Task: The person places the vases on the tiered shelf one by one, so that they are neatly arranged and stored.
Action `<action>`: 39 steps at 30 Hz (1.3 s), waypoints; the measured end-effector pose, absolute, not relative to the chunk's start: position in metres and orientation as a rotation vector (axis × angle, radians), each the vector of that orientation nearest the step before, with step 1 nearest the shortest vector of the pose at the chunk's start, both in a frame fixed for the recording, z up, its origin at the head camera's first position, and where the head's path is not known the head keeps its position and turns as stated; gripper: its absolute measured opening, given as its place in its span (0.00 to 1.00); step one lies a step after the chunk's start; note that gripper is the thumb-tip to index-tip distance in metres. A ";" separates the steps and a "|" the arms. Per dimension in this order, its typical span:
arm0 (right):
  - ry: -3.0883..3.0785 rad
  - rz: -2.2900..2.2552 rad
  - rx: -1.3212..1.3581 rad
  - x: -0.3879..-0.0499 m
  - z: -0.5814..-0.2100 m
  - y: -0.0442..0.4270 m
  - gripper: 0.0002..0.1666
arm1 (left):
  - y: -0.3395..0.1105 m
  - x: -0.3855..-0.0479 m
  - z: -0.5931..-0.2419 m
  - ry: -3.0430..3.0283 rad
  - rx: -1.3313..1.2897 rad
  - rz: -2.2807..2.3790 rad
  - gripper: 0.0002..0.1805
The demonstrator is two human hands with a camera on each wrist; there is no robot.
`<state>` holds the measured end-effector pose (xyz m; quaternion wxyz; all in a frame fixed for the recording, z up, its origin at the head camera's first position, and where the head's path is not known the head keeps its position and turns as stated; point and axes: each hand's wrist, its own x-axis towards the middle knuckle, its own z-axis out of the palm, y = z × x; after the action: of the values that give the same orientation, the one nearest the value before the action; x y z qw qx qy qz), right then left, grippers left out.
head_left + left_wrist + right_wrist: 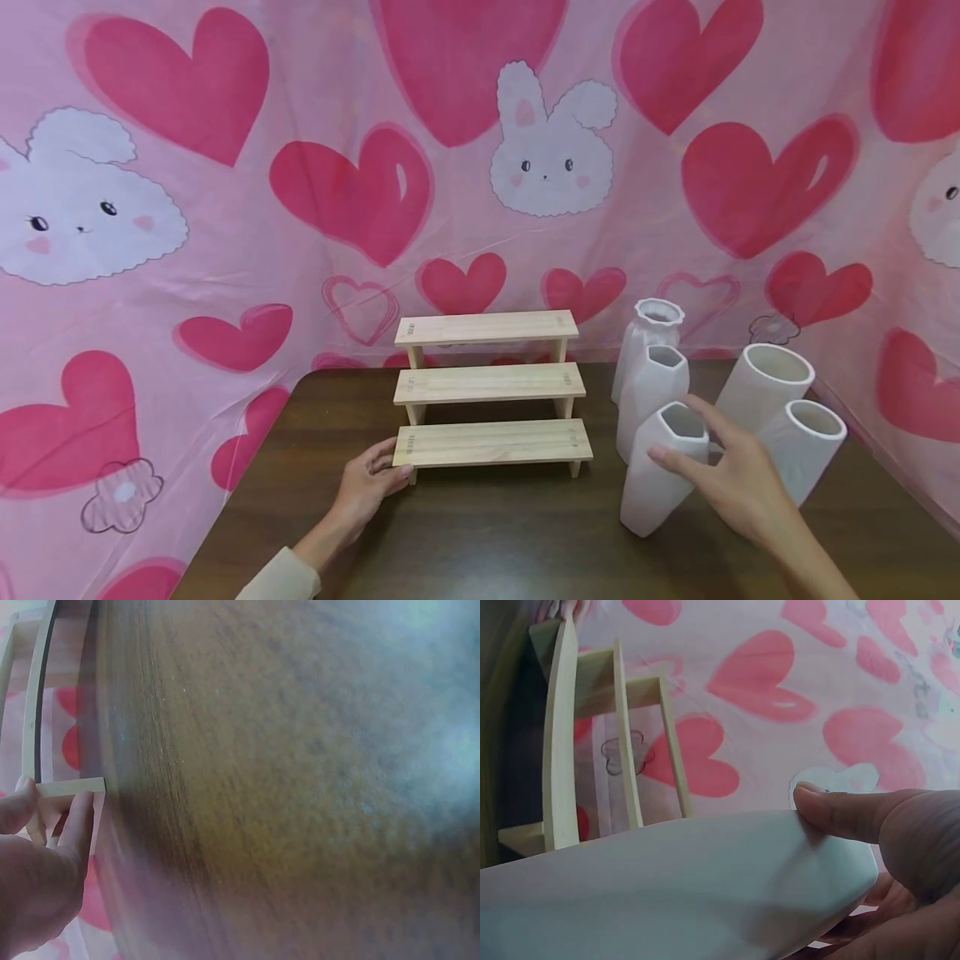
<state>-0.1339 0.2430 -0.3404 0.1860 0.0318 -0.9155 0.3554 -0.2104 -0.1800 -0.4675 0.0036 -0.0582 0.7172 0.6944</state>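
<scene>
A three-tier wooden display stand [491,442] stands on the brown table. My left hand [365,486] grips the left end of its lowest shelf; in the left wrist view, the thumb and fingers of the left hand [41,885] hold the shelf's end support [71,787]. On the right, my right hand [742,475] holds a white faceted vase [656,475] near its rim, thumb on the near side. The right wrist view shows the thumb against the vase [667,892], with the other fingers partly hidden behind it. Whether the vase's base touches the table cannot be told.
Behind the held vase stand another faceted vase [652,400] and a vase with a scalloped rim [630,358]. Two round-mouthed white vases [757,387] [806,450] are close to the right hand. A pink heart-print cloth [465,225] hangs behind the table [480,542].
</scene>
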 end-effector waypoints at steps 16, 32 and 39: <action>-2.573 1.075 0.244 -0.139 -0.315 0.212 0.42 | -0.180 -0.211 -0.469 2.252 -0.190 2.179 0.30; -2.479 1.505 0.558 -0.177 -0.293 0.138 0.40 | -0.178 -0.210 -0.467 2.247 -0.182 2.173 0.30; -2.516 1.568 0.569 -0.194 -0.288 0.113 0.42 | -0.180 -0.207 -0.467 2.264 -0.181 2.159 0.29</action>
<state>-0.1942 0.1132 -0.2878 0.0613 0.1883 -0.8319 0.5184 -0.2075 -0.1799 -0.4666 0.0037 -0.0578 0.7225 0.6890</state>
